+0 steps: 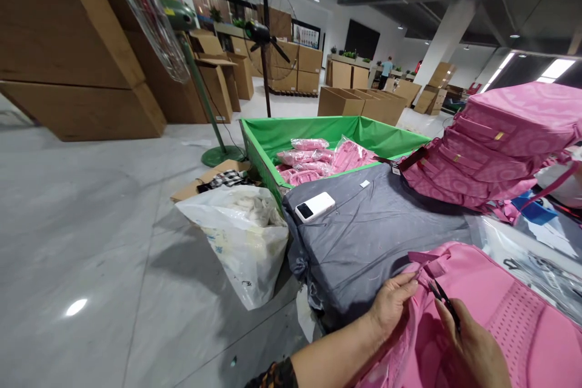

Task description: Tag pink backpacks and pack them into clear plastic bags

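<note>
A pink backpack point(477, 273) with a perforated panel lies over the grey-covered table at the lower right. My left hand point(391, 304) pinches its edge near a strap end, thumb and fingers closed on the fabric. In my right hand point(475, 342) is a pair of small black scissors point(448, 303), their tips slightly apart and close to the bag's edge beside my left fingers. The lower part of the bag runs out of view.
Stacked pink backpacks point(495, 145) stand at the table's right. A white phone point(315, 207) rests on the grey cover point(359, 242). Behind is a green bin point(261, 163) with pink packed items; left of it stand a filled white bag point(240, 248), a fan point(182, 18) and cartons point(68, 30).
</note>
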A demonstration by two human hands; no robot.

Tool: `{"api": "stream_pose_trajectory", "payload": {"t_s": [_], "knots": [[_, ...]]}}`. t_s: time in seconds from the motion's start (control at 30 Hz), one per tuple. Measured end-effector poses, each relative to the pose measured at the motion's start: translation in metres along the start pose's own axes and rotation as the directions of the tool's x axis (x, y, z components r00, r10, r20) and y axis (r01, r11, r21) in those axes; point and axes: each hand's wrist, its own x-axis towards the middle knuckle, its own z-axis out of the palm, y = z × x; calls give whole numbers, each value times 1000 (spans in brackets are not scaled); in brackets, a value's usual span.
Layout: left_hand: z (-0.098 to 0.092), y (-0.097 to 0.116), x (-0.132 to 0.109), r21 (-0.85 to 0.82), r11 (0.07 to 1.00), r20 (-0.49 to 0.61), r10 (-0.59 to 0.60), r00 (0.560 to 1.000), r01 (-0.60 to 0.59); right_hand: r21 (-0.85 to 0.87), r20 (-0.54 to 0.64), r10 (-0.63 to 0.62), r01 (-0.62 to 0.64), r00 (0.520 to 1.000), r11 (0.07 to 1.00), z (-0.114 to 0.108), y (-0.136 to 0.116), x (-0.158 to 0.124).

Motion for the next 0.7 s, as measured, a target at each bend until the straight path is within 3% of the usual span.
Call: {"api": "stream_pose_trajectory", "payload": {"t_s": [0.17, 0.53, 0.7], "knots": [[0, -1, 0, 63, 998, -9, 25, 1000, -24, 12, 118, 4, -5, 993, 1000, 2, 16, 7], [0, 0, 0, 54, 998, -27, 16, 999, -15, 227, -44, -21, 31, 999, 973, 1, -9, -8], [3, 3, -2, 40, 999, -16, 6, 1000, -5, 231, -45, -18, 28, 999, 972, 4, -12, -8]]}}
